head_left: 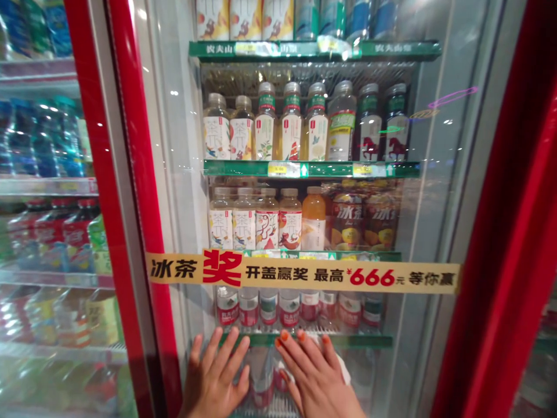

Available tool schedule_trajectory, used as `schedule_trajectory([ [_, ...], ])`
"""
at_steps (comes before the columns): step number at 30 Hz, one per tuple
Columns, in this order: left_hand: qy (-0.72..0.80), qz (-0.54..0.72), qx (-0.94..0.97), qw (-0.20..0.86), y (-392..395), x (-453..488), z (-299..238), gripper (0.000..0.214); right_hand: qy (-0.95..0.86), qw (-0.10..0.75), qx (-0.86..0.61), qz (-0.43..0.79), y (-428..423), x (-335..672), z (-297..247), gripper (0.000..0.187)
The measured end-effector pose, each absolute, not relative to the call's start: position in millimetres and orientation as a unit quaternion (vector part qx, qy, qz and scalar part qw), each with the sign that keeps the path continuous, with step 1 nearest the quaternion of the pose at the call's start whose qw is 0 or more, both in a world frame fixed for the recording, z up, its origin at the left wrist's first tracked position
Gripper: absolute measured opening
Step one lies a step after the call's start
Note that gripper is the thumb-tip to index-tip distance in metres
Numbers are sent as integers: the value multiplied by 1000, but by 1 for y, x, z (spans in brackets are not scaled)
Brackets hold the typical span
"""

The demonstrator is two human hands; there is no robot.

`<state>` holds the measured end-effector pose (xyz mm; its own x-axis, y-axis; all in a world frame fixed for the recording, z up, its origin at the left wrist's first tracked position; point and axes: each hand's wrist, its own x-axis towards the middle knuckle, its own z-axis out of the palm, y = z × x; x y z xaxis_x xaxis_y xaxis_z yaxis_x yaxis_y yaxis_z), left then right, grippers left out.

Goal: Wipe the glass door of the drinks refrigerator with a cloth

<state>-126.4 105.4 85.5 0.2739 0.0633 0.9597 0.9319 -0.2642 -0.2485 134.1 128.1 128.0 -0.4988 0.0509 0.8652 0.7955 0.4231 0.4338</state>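
Observation:
Both hands are raised against the glass door (418,232) of a drinks fridge. My left hand (217,368) lies with spread fingers at the lower left of the pane and holds nothing. To its right, my right hand (319,374) presses a white cloth (343,367) flat to the glass. Only the cloth's edge shows beside the fingers; the palm hides the rest, and whether it is cloth or tissue is unclear. Orange colour marks the right fingertips. Just above the hands, a yellow banner strip (278,276) with black and red lettering crosses the door.
Behind the glass, bottles of tea (291,125) and juice (313,212) stand on green-edged shelves (313,168). Red door frames (143,191) run down both sides. Another fridge with bottles (47,232) stands to the left. Light reflections show on the pane.

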Motion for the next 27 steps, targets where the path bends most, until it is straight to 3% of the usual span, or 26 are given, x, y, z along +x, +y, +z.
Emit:
schedule_trajectory([
  [2,-390,-462,-643,470,105,-126,84,77,-714,432,-330,-440,136,170,133,79],
  [5,-398,-457,-637,477,105,-125,82,77,-566,564,-500,-334,160,231,168,81],
  [8,-404,-440,-639,485,105,-127,82,79,-493,620,-538,-287,167,219,183,79],
  [12,-393,-453,-634,488,109,-129,81,75,-684,492,-338,-419,140,131,148,80],
  [15,-384,-457,-631,495,111,-129,80,75,-733,423,-238,-475,133,122,144,75],
  [19,-393,-457,-633,487,111,-129,73,83,-606,540,-445,-379,148,164,214,83],
  [22,-405,-485,-593,499,112,-129,65,92,-578,577,-460,-349,150,145,249,85],
  [27,-464,-501,-536,497,115,-133,51,103,-768,398,-134,-483,133,69,217,58],
])
